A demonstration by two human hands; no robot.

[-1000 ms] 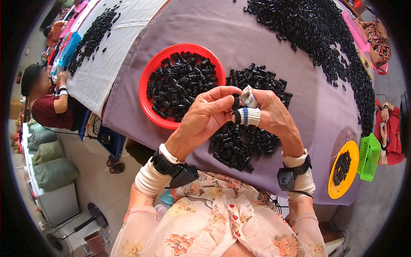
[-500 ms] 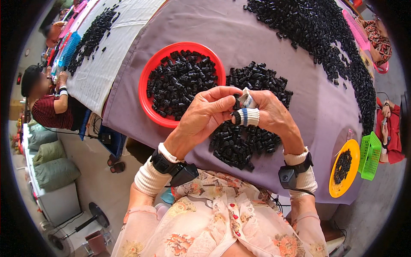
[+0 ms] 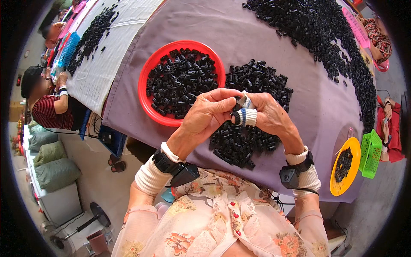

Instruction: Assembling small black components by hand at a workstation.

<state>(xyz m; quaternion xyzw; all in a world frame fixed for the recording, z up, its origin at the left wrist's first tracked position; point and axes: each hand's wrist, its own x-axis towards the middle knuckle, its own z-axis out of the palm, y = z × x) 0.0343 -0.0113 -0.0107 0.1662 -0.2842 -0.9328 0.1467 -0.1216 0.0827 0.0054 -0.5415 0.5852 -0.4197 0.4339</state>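
My left hand (image 3: pixel 205 112) pinches a small black plastic part (image 3: pixel 236 107), mostly hidden by the fingers. My right hand (image 3: pixel 274 115) is closed against the same part, its thumb wearing a white knitted cover (image 3: pixel 245 117) with blue stripes and its forefinger wrapped in white cloth. Both hands meet over a loose pile of black plastic parts (image 3: pixel 244 145) on the mauve tablecloth (image 3: pixel 184 21). Beside my left hand stands a red round basin (image 3: pixel 144 100) filled with similar black parts.
A large heap of black parts (image 3: pixel 308 30) spreads over the far right. At the right edge are a yellow plate (image 3: pixel 337 188) with tiny black pieces and a green basket (image 3: pixel 370 154). Another person (image 3: pixel 51 103) works at a white-covered table (image 3: pixel 109 55) on the left.
My hands stay together, with only a slight shift of the fingers around the black part. The part is now more covered by the fingers.
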